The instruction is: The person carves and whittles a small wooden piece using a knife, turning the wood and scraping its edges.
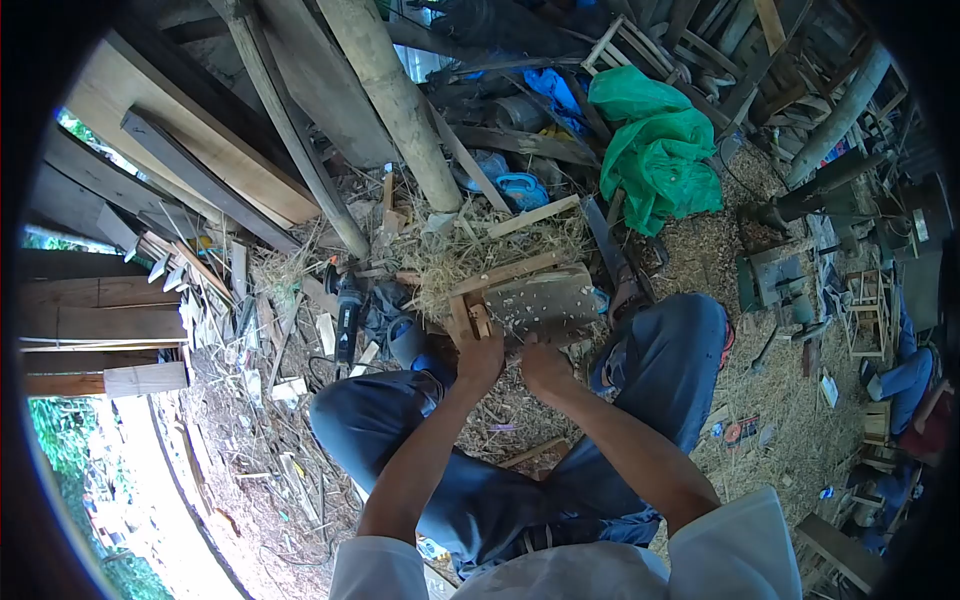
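Gripping squared wood (481, 321), left hand (480, 362) rests beside a chip-flecked slab (540, 302); right hand (546, 370) curls fingers closed.

Your floor (775, 410) is strewn with wood shavings (690, 262). A power tool (347, 318) and wood scraps (289, 389) lie on it.

Single head-worn view, looking steeply down from above lap; hands (512, 365) mid-frame, workshop floor (790, 400) around.

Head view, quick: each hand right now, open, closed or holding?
Left hand: at the wooden frame; grip can't be told.
Right hand: closed near the board; anything held is hidden.
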